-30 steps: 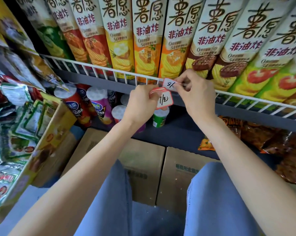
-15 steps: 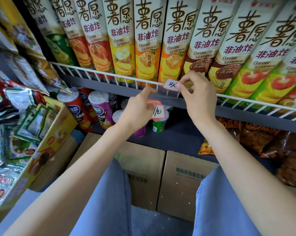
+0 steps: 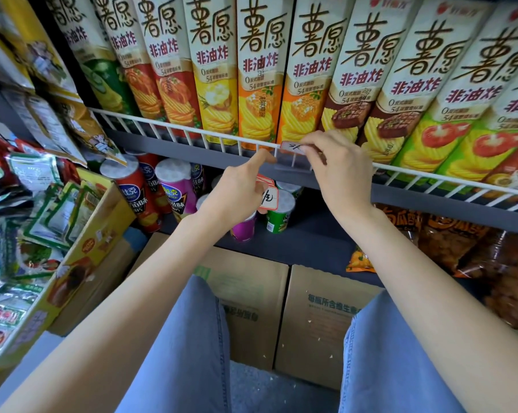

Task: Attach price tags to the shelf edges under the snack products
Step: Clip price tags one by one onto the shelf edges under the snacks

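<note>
A white price tag with a red border (image 3: 290, 147) sits on the white wire rail (image 3: 174, 129) of the shelf, under the orange snack boxes (image 3: 259, 70). My right hand (image 3: 335, 171) pinches this tag from the right, thumb and fingers on it. My left hand (image 3: 237, 192) holds a small stack of spare red-bordered tags (image 3: 268, 195) in its curled fingers, while its index finger points up and touches the rail just left of the tag.
Tall snack boxes fill the upper shelf. Below stand chip cans (image 3: 132, 192) and a green can (image 3: 280, 216), with brown snack bags (image 3: 460, 248) at right. Cardboard boxes (image 3: 320, 323) sit on the floor by my knees. Hanging packets (image 3: 28, 222) crowd the left.
My left index finger has stretched out and risen to the rail beside the tag. My right hand has pressed the tag lower onto the rail. The camera has moved closer.
</note>
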Available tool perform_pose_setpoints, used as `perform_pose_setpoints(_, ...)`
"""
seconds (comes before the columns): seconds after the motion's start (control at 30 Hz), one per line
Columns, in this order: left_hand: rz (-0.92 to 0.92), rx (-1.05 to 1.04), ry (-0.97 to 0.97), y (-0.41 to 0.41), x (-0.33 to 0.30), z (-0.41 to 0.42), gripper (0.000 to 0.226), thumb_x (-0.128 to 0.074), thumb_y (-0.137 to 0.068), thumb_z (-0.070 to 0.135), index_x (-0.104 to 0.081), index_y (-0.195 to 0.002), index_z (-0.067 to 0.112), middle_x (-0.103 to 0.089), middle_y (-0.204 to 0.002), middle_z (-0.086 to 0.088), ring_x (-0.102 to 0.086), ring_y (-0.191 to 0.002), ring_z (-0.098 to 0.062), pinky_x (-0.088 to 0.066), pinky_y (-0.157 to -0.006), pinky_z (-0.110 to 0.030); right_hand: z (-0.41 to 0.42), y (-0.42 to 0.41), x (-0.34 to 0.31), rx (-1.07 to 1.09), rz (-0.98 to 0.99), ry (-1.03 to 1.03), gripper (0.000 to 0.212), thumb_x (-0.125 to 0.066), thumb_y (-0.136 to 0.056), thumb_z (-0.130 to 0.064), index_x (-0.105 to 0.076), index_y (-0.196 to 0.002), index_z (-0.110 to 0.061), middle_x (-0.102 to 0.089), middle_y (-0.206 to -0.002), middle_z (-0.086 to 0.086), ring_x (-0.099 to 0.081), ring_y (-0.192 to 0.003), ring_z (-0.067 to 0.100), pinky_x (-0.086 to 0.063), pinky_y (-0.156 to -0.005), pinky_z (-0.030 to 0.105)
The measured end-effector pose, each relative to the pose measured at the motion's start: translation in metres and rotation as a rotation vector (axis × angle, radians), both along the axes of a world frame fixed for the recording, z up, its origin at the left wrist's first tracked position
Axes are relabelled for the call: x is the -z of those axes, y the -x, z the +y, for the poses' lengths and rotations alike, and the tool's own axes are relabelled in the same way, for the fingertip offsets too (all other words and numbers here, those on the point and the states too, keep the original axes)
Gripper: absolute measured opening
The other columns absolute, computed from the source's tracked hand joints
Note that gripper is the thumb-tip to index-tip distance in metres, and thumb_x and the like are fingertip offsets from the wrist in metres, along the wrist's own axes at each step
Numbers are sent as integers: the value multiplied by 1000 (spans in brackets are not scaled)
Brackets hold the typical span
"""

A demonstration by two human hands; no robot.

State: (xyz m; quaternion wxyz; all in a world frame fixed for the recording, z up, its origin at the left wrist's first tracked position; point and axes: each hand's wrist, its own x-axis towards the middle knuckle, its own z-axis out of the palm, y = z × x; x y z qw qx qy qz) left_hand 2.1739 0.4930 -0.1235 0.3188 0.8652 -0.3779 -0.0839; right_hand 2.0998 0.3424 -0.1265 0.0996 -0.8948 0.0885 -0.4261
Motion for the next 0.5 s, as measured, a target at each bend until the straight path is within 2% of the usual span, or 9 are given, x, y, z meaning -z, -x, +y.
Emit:
perform_pose_setpoints(0.13,7,-4,4,-1,2,0,42,-43,-91,0,-41,-128,20,-37,-50,-4,-34,-43,-19,-27,-43,-26,1,0,4,37,29,67,20,-51,-91,-18,-68,-92,-7,-61,-88,7,-56,-61,21,-33,-43,23)
perform_pose_setpoints(0.3,19,-7,13,-2,4,0,43,-42,-91,0,-41,-128,22,-37,-49,-5,-34,-42,-19,-28,-42,-25,-1,2,6,-10,89,43,19,-59,-88,-13,-69,-104,-13,-60,-88,6,-59,-67,23,-42,-44,27)
perform_pose_setpoints(0.37,19,-8,16,-2,4,-1,44,-42,-90,0,-41,-128,22,-37,-49,-5,-34,-43,-19,-27,-41,-23,-2,2,1,-14,103,42,18,-60,-87,-12,-65,-104,-13,-61,-87,5,-60,-69,23,-44,-46,27)
perform_pose_setpoints(0.5,23,-7,8,-3,2,-2,44,-42,-90,0,-41,-128,23,-38,-51,-4,-35,-44,-19,-28,-44,-28,-4,3,-5,-51,151,127,12,-58,-88,-12,-60,-100,-10,-61,-87,5,-59,-68,25,-46,-44,30)
